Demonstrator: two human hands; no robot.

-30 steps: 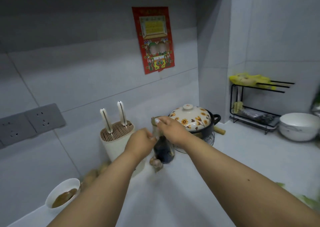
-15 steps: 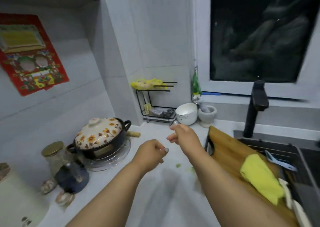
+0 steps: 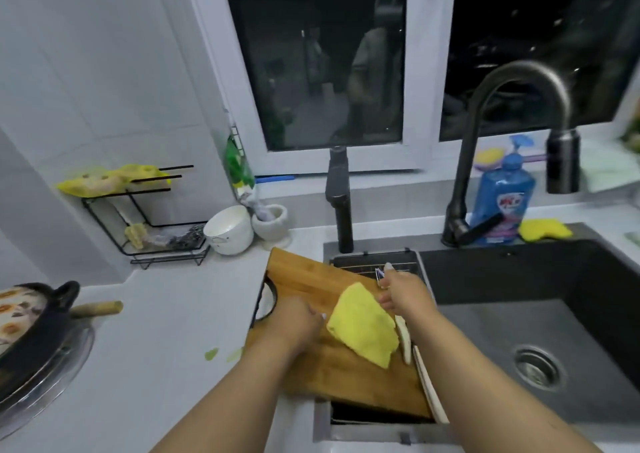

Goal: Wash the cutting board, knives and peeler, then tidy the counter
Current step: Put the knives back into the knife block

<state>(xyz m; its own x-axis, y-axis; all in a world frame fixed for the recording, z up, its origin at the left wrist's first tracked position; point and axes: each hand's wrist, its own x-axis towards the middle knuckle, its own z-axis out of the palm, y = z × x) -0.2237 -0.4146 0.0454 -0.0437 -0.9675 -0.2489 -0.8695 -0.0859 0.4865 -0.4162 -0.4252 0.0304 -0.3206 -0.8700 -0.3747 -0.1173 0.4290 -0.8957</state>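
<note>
Wooden cutting board (image 3: 332, 366) lay tilted across counter edge & sink's left basin, yellow cloth (image 3: 363, 331) on top. Left hand (image 3: 294, 324) rested on board w/ fingers curled, grip hard to make out. Right hand (image 3: 403, 295) sat at cloth's far corner, fingers partly hidden, can't tell if pinching it. White knife handle (image 3: 405, 343) poked out beside cloth; blade hidden. Small item behind right hand, prob. peeler, too blurred.

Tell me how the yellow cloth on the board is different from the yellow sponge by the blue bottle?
The yellow cloth is bigger and lies on the cutting board; the yellow sponge is smaller and sits on the sink ledge beside the blue bottle. Hands are near the cloth, none near the sponge. Both are yellow.
</note>
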